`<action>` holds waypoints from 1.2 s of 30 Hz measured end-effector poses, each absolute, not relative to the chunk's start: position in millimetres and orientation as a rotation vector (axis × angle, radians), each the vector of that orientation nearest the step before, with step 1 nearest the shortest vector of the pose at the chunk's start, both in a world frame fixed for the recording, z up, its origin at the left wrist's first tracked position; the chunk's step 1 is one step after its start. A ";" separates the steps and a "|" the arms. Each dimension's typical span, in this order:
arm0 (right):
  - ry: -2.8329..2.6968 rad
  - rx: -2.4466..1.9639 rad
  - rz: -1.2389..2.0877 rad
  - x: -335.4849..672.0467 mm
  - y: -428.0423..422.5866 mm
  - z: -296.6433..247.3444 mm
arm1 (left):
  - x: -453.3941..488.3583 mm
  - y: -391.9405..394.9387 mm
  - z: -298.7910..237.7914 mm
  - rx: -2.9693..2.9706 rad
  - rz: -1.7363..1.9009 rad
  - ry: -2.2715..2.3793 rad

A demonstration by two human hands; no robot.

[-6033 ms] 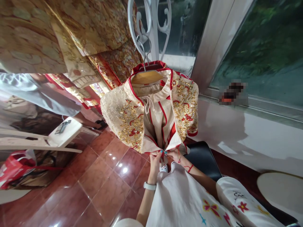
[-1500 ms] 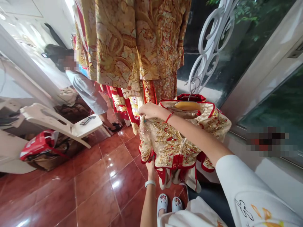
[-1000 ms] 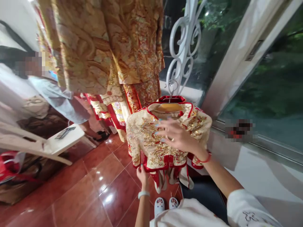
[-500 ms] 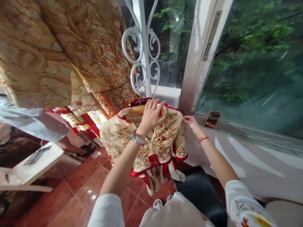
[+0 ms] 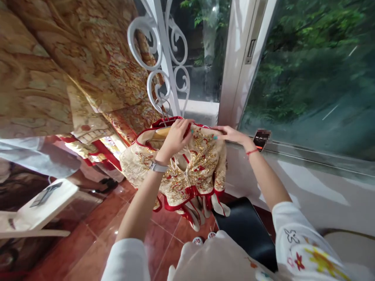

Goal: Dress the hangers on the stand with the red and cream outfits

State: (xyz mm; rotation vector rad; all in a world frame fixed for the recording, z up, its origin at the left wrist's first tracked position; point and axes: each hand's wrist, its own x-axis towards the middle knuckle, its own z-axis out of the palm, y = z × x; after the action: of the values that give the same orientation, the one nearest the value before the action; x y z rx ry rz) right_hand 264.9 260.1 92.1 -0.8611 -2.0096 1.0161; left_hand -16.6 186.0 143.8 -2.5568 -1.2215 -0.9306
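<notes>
A small cream jacket (image 5: 193,171) with red trim and gold embroidery hangs on a wooden hanger (image 5: 160,132) hooked into a white scrolled metal stand (image 5: 164,66). My left hand (image 5: 175,136), with a white wrist band, is closed on the jacket's red collar beside the hanger. My right hand (image 5: 230,134), with a red string at the wrist, has its fingers pinched on the jacket's right shoulder.
Large gold brocade garments (image 5: 58,66) hang at the left. Another person in grey (image 5: 35,156) stands at the far left by a white chair (image 5: 38,207). A black seat (image 5: 249,230) is below the jacket. A phone (image 5: 260,139) lies on the window sill. The floor is red tile (image 5: 88,242).
Six seconds ago both hands held the open jacket's bottom front. They then worked over the closed front, and both have risen to the collar and shoulder. The view swung right.
</notes>
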 end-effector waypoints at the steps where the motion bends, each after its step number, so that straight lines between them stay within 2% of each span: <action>1: -2.137 -0.851 1.061 260.8 270.4 102.0 | -18.3 183.2 142.8 -2.516 -0.926 -1.231; 4: -2.336 -0.879 0.989 243.5 286.3 115.1 | -27.0 177.3 135.8 -2.397 -0.874 -1.295; 9: -2.065 -1.116 0.257 202.9 254.9 90.5 | -41.9 182.5 124.7 -2.447 -0.784 -1.279; 12: -1.972 -1.116 0.065 196.1 235.3 80.8 | -41.7 183.5 123.0 -2.447 -0.838 -1.263; 14: -2.102 -1.047 0.144 204.3 234.5 86.3 | -38.7 181.2 123.0 -2.428 -0.969 -1.277; 19: -2.373 -0.746 0.749 224.1 255.1 113.2 | -33.0 174.2 123.5 -2.345 -1.157 -1.327; 21: -2.316 -0.814 0.718 216.1 254.1 110.7 | -32.1 171.8 122.4 -2.342 -1.158 -1.321; 25: -1.975 -1.023 0.265 190.1 231.7 81.1 | -26.8 163.6 109.6 -2.055 -1.309 -1.437; 27: -1.878 -1.028 0.190 186.2 223.6 70.7 | -22.5 156.2 95.8 -1.933 -1.397 -1.476; 33: -1.978 -0.765 0.631 180.5 230.7 100.2 | -8.0 132.1 55.5 -2.073 -1.531 -1.436; 36: -2.063 -0.750 0.590 150.3 233.0 123.4 | 2.8 127.5 59.9 -2.151 -1.622 -1.370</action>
State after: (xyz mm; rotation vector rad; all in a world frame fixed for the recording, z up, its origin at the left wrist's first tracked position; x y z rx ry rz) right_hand 150.3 233.0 123.4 -0.7501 -2.0629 0.5904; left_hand 2.8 127.5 59.9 -2.1508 -1.3696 -1.6218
